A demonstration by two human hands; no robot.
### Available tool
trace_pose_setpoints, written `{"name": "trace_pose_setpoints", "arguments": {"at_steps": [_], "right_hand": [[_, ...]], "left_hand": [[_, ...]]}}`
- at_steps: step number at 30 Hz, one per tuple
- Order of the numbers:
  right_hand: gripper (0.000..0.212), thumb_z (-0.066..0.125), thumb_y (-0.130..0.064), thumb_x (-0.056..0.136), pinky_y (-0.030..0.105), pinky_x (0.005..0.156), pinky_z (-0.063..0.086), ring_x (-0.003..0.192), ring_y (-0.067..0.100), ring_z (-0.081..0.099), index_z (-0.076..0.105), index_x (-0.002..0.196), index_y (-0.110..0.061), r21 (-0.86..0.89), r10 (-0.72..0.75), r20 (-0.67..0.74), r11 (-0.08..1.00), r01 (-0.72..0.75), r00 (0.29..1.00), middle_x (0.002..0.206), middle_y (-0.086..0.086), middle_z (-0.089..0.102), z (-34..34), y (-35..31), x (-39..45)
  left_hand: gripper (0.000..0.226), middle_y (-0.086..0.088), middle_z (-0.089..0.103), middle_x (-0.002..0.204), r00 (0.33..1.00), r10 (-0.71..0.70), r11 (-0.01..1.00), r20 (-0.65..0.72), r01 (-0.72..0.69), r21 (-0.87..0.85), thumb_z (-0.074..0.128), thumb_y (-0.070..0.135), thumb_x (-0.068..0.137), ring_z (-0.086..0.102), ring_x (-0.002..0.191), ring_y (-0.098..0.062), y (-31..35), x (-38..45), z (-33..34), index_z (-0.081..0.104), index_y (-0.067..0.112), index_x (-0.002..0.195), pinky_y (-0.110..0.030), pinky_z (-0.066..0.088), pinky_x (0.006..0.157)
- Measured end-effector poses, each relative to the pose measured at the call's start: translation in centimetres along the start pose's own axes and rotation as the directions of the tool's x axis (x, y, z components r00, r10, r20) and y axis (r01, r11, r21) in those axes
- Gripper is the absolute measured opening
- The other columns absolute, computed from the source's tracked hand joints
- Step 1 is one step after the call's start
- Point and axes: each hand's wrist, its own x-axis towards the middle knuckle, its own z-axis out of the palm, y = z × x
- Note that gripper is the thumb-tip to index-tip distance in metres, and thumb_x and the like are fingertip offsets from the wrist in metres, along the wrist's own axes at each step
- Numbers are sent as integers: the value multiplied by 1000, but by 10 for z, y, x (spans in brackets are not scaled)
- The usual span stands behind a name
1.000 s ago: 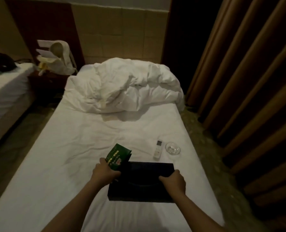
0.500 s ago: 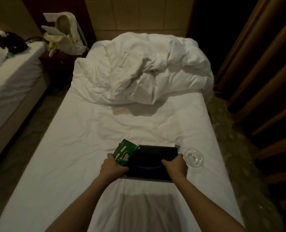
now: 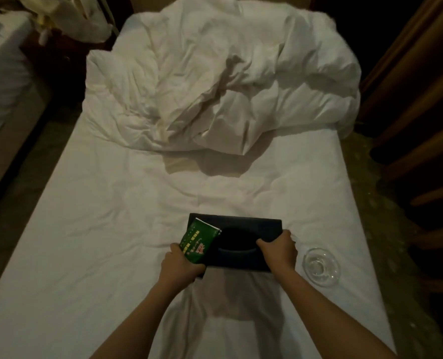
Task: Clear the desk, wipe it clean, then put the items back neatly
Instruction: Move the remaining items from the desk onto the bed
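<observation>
1 glass ashtray just beside right hand, duvet beyond.

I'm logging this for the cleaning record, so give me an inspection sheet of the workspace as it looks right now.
Surface: white bed sheet, wrinkled; no desk in view.
Job's things: dark box on the sheet; green packet lying on its left end; glass ashtray to its right.
Clutter: crumpled duvet at the far end.
Grippers: left hand grips packet and box; right hand grips the box's right end.
Cables: nothing seen.
Surroundings: brown curtains on the right, second bed on the left.
</observation>
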Motion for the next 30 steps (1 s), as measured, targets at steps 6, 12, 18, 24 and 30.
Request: {"name": "trace_pose_setpoints", "arguments": {"at_steps": [6,12,18,24,30], "right_hand": [[60,75,-23,77,40,86,48,107,37,58,43,121,2,7,2,-3,1000,-2,1000,120,22,58,37,6,54],[53,68,-16,82,37,87,47,108,35,56,42,125,1,24,1,19,1000,-1,1000,124,19,55,54,22,82],[54,61,-12,90,28,86,42,115,32,53,38,137,1,87,11,39,996,-14,999,131,20,52,20,45,86],[31,63,-6,87,17,74,35,104,27,56,53,114,2,-42,-99,107,994,104,989,114,18,60,-10,83,66],[36,64,-12,88,24,81,38,108,30,54,50,117,4,-253,-135,186,951,180,973,118,21,55,-22,128,56]], "left_hand": [[75,-11,56,102,999,-26,998,34,27,-49,69,40,39,63,87,-31,-4,31,32,37,16,103,-43,57,72],[74,-12,55,102,996,-44,999,81,44,6,70,42,40,64,84,-31,-3,46,49,36,16,101,-44,58,69],[76,-14,55,107,993,0,998,120,-8,59,78,36,49,63,87,-32,5,38,69,37,14,110,-45,57,71],[82,-10,41,130,951,186,852,247,-281,442,75,40,69,40,121,-26,24,9,101,31,12,133,-30,35,97],[106,-12,24,139,947,225,812,229,-312,493,75,48,71,27,131,-30,25,10,121,10,19,148,-38,26,109]]}}
